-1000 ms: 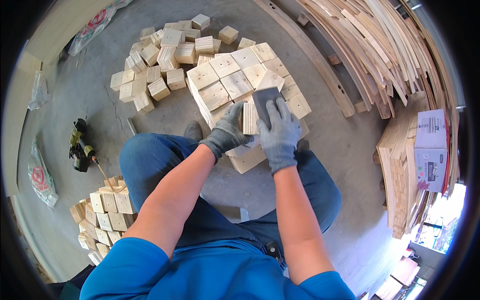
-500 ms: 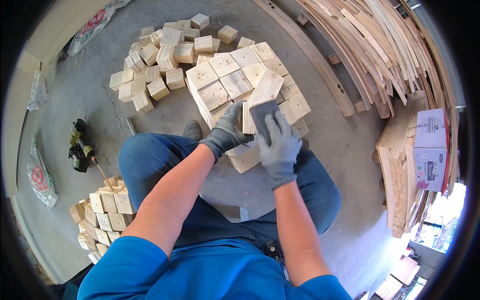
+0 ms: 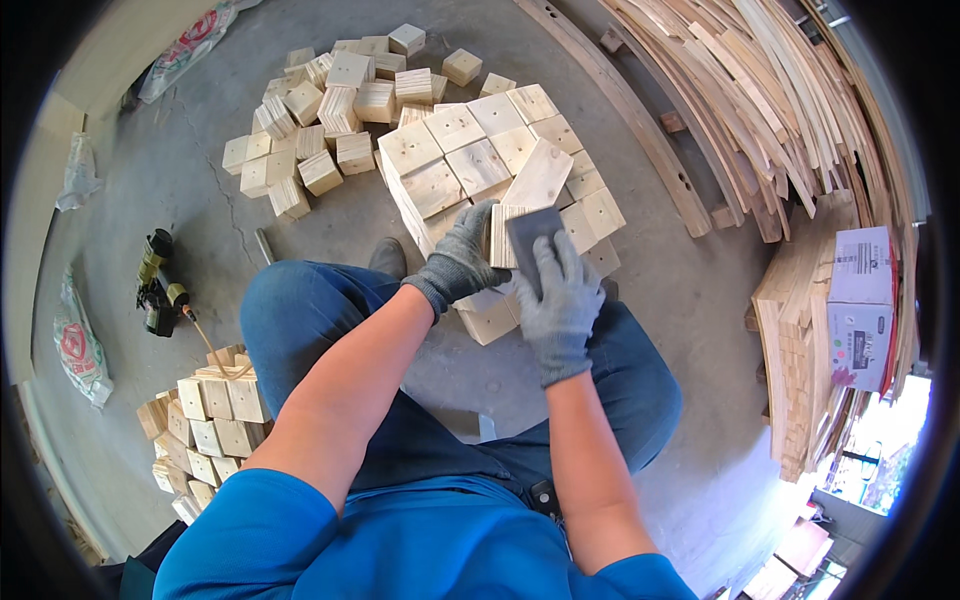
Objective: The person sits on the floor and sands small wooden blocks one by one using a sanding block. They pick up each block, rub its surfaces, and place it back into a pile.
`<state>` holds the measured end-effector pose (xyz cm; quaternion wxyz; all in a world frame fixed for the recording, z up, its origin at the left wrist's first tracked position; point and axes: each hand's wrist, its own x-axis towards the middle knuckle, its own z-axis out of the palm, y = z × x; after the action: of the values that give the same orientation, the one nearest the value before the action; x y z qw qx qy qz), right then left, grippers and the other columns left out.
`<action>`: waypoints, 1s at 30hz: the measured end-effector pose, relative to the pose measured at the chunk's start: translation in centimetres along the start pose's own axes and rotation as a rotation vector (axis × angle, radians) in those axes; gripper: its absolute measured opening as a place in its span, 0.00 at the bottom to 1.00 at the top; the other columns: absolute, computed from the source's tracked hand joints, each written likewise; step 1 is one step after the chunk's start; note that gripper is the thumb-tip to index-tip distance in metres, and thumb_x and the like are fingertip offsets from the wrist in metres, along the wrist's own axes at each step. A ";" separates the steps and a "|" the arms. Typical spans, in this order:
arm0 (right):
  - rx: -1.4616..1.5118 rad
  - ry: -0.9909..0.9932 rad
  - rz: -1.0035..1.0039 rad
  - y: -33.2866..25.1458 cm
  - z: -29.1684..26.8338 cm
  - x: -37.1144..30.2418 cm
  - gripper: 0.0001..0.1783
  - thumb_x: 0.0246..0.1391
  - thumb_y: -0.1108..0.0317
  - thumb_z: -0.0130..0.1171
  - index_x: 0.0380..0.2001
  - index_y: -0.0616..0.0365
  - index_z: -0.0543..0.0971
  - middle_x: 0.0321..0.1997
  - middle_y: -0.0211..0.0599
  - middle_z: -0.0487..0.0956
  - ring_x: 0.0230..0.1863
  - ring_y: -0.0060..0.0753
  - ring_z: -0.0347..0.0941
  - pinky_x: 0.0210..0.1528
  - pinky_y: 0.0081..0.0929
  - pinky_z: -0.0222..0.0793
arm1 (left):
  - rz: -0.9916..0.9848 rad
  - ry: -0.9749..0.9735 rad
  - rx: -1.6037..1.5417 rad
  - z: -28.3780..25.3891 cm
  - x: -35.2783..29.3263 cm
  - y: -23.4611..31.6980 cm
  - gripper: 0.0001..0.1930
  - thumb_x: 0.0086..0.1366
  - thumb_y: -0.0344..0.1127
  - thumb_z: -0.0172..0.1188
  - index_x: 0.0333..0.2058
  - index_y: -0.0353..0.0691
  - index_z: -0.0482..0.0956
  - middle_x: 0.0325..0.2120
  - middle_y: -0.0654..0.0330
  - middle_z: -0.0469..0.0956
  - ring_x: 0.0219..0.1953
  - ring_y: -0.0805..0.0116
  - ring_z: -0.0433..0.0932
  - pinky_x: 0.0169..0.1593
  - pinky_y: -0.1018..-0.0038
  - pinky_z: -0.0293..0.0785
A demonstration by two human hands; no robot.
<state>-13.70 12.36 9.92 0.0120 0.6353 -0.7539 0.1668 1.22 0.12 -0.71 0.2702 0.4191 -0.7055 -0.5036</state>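
My left hand (image 3: 462,258), in a dark grey knit glove, grips a small wooden block (image 3: 503,238) with layered stripes on its side. My right hand (image 3: 560,305), in a lighter grey glove, holds a dark grey rectangular pad (image 3: 526,232) with fingers laid over it. The pad lies against the right side of the block. Just beyond both hands stands a stack of wooden blocks (image 3: 475,165), with a longer pale wood piece (image 3: 540,172) resting tilted on top. My hands partly hide the near side of the stack.
Loose wooden blocks (image 3: 350,100) lie heaped at far left. Near left are a nail gun (image 3: 157,285) with a hose and another block stack (image 3: 215,410). Long wood strips (image 3: 740,100), a beam (image 3: 640,130) and a cardboard box (image 3: 862,300) line the right.
The view has shifted slightly. My right hand and the pad have moved a little toward me along the block; my left hand keeps its hold.
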 end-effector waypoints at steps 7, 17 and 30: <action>0.032 0.062 -0.106 -0.3 0.3 -3.5 0.36 0.52 0.55 0.75 0.67 0.40 0.81 0.75 0.35 0.74 0.66 0.57 0.71 0.65 0.62 0.64 | 0.057 0.034 -0.041 0.4 0.2 -0.2 0.62 0.40 0.45 0.90 0.73 0.43 0.62 0.66 0.44 0.70 0.69 0.44 0.71 0.74 0.60 0.69; 0.064 -0.034 -0.032 -1.2 1.9 8.6 0.34 0.55 0.55 0.74 0.66 0.43 0.81 0.75 0.33 0.74 0.66 0.57 0.72 0.67 0.59 0.66 | 0.086 0.046 -0.061 0.7 0.4 -1.7 0.62 0.42 0.46 0.89 0.75 0.42 0.61 0.69 0.44 0.70 0.73 0.43 0.68 0.75 0.60 0.67; 0.048 -0.018 -0.096 -1.8 -0.1 -3.6 0.38 0.51 0.58 0.77 0.67 0.43 0.81 0.76 0.38 0.73 0.69 0.55 0.70 0.68 0.60 0.62 | 0.128 0.005 0.005 0.9 0.5 -1.3 0.53 0.56 0.48 0.83 0.73 0.39 0.61 0.68 0.47 0.68 0.71 0.53 0.69 0.77 0.64 0.63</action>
<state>-11.34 15.56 9.58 -0.0023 0.6722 -0.7185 0.1785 0.64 -0.06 -2.24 0.3027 0.3748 -0.7314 -0.4826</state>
